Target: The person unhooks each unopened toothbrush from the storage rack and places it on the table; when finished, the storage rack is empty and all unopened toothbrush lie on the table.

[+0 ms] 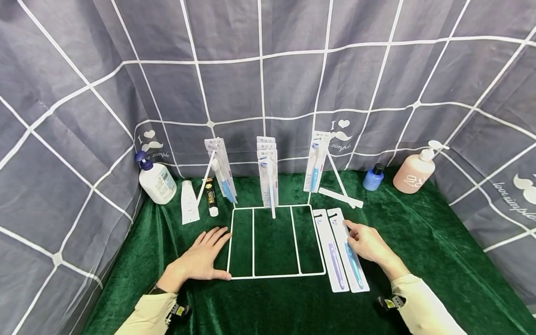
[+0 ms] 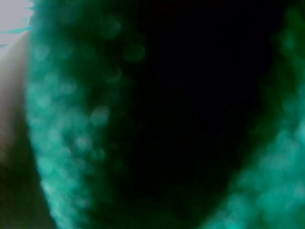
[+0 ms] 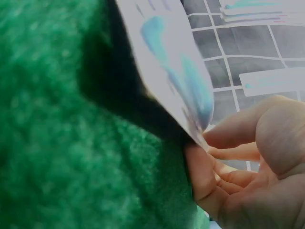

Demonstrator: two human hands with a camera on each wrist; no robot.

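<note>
Blue-handled toothbrush pack point(image 1: 353, 258) lies just left of the right hand point(image 1: 370, 242), its long axis running away from the person with the far end canted leftward; the right thumb and forefinger pinch its right edge toward the far end, nearly meeting across the thin pack; how far that edge is raised, I cannot tell; a purple-handled pack point(image 1: 332, 256) lies close along its left side, between it and the white wire rack point(image 1: 276, 276); the left hand point(image 1: 198, 258) is well apart, at the rack's other side, fingers spread and nothing held, the thumb tip by the near left corner; the left wrist view is too dark and blurred to add more; upright packs point(image 1: 264, 179) stand in three groups along the rack's far side; beneath everything spreads a green velvety cloth point(image 1: 418, 260); a grey curtain point(image 1: 234, 88) with white lines closes the back and sides, a white pump bottle point(image 1: 161, 184) before it at left, a pink one point(image 1: 412, 174) at right.
</note>
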